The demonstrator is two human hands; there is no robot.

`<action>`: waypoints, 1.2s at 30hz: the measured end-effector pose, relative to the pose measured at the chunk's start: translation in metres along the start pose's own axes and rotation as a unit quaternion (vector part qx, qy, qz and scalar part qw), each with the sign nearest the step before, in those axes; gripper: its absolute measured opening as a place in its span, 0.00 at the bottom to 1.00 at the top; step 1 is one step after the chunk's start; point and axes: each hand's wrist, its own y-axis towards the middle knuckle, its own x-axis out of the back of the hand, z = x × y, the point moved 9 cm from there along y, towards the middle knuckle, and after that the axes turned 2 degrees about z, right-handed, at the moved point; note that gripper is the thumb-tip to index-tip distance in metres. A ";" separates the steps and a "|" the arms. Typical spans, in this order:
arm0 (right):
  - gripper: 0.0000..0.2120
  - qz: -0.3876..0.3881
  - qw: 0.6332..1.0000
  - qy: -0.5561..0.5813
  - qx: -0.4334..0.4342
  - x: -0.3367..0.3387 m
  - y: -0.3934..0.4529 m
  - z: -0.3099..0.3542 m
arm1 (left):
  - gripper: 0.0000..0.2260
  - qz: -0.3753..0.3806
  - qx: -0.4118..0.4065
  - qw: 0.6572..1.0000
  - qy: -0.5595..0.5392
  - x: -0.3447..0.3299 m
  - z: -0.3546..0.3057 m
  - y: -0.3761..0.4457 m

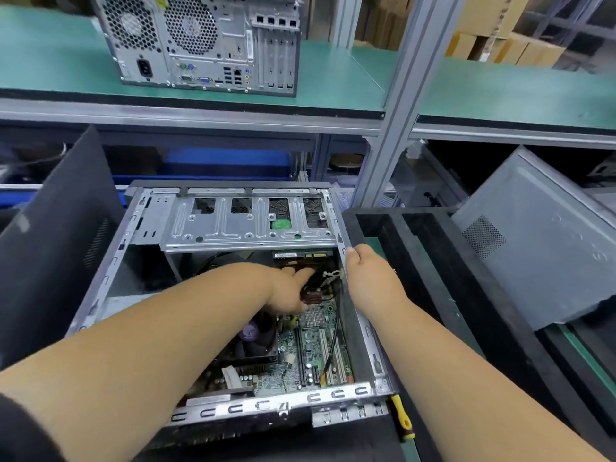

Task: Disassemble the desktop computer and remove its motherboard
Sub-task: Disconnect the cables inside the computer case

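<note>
Fingers of the left hand (pixel 288 288) reach straight and loosely spread into the far end of the open case (pixel 361 323), tips at a tangle of dark cables (pixel 315 278) beneath the drive cage (pixel 246 221). They touch or nearly touch the cables; no pinch shows, though the tips are partly lost in shadow, so a light hold cannot be ruled out. The right hand (pixel 370 278) grips the case's right wall, fingers curled over the rim, thumb on top, and looks to be steadying it.

Below and just nearer than the left fingers lies the motherboard (pixel 316 348), flat on the case floor, its long axis running away from the person, slots parallel to the right wall. A black cable (pixel 333 331) runs along it from the tangle toward the near edge. The left hand is the nearer to the connectors; my judgement is that unplugging them comes before the board can lift.

The left forearm covers the board's left part and most of the fan (pixel 256 338). Where the cables plug in is too dark to make out, and no board screws can be seen. A yellow-handled screwdriver (pixel 401 418) lies on the worktop (pixel 413 455) beside the near right corner, close to the right forearm. Side panels (pixel 53 235) lean at the left and right; another tower (pixel 203 41) stands on the shelf (pixel 333 81) above.
</note>
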 end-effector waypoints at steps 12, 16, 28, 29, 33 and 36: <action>0.13 -0.143 0.921 -0.293 0.212 0.015 -0.028 0.066 | 0.21 -0.170 0.099 0.979 0.048 0.010 0.090 -0.050; 0.09 -0.032 0.886 -0.311 0.341 -0.018 -0.050 0.098 | 0.21 -0.102 0.150 0.978 0.107 0.005 0.096 -0.041; 0.18 0.223 0.922 -0.287 0.134 -0.109 0.000 0.068 | 0.19 -0.062 0.203 0.976 0.047 0.003 0.117 -0.041; 0.17 0.224 0.923 -0.288 0.126 -0.110 0.004 0.066 | 0.19 -0.050 0.200 0.977 0.049 0.001 0.117 -0.039; 0.20 0.240 0.913 -0.314 0.101 -0.118 0.009 0.056 | 0.17 -0.020 0.197 0.978 0.056 -0.005 0.116 -0.034; 0.21 0.240 0.906 -0.333 0.101 -0.118 0.011 0.055 | 0.14 -0.005 0.197 0.978 0.071 -0.008 0.115 -0.033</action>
